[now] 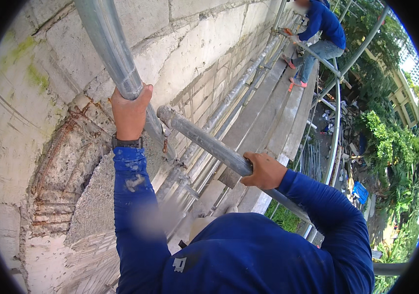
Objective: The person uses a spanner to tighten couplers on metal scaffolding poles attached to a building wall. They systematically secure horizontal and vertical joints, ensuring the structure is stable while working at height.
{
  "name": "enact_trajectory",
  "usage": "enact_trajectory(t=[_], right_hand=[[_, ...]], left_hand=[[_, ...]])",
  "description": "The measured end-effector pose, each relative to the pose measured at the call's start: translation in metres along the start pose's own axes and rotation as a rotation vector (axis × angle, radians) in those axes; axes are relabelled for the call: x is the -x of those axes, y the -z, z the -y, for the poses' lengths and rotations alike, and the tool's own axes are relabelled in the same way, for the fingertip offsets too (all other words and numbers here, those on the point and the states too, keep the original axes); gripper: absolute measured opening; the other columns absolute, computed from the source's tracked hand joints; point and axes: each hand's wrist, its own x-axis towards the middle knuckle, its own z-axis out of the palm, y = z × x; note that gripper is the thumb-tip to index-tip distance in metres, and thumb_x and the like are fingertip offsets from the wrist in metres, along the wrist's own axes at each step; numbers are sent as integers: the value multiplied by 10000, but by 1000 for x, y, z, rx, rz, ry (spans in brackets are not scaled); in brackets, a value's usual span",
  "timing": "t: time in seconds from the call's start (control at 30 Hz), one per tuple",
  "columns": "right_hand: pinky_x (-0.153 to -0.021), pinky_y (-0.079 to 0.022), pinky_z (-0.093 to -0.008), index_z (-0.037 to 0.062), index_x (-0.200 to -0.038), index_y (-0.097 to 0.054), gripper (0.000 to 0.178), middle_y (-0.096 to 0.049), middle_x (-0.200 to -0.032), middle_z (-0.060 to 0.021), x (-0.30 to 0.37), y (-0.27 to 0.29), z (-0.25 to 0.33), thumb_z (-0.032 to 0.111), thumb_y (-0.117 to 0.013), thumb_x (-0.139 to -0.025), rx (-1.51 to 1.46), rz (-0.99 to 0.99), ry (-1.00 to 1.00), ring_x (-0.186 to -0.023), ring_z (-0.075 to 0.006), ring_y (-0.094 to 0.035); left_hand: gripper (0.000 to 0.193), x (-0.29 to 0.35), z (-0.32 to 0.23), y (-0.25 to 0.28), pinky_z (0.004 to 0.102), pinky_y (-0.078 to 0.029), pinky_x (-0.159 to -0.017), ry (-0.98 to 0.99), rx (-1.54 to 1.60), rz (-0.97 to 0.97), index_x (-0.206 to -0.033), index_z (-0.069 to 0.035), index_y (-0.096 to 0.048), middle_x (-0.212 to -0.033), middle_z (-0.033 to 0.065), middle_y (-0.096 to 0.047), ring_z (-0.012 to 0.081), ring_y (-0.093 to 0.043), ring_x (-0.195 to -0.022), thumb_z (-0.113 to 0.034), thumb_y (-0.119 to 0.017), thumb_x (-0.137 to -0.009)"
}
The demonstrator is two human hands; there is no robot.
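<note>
My left hand (132, 113) is wrapped round a thick grey scaffold pole (106, 41), which runs up along the wall. A dark watch band circles that wrist, above a blue sleeve with pale smears. Lower and to the right, my right hand (264, 170) grips a second scaffold tube (209, 143), which slants from near the wall down past my right side. The tube's near-wall end shows as an open, crusted rim. Beside it, a small rusty bolt (165, 142) hangs close to the upright. Both of my arms are stretched forward, with my blue-clad torso between them.
A concrete wall (195, 54) stands on the left, its broken patch exposing rusty rebar (53, 174). Scaffold planks (261, 110) lead away beside more tubes. Another person (324, 32) in blue crouches at the far end. Beyond the right edge, debris and trees (385, 134) lie far below.
</note>
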Motion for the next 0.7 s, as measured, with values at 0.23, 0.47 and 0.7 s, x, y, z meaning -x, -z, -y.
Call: enact_trajectory(t=[0.23,0.47,0.7], right_hand=[[-911,-549,-492,-52,-1168,-658,573,-721,-1022,-294,1,25,-108,322,-779,-751,224,-295,-267,-985,-433,-715],[-897,-543,-486,-43,-1164,-656,542,-714,-979,-298,-6,50,-103,270,-778,-738,-28,-260,-157,-967,-451,-712],[-898,-549,-495,-1,-1169,-668,528,-734,-1012,-263,-4,15,-114,286,-792,-744,-127,-264,-214,-993,-434,-714]], left_hand=[[199,3,10,20,330,-538,-802,-18,144,-33,-1045,-20,-643,-947,52,-679,151,-662,-845,-36,-755,-881],[202,-16,15,18,355,-554,-821,8,166,-85,-1074,-12,-621,-967,63,-653,187,-671,-860,10,-732,-907],[165,-31,32,8,336,-508,-814,25,150,-19,-1086,-2,-624,-934,61,-642,168,-624,-850,-30,-690,-938]])
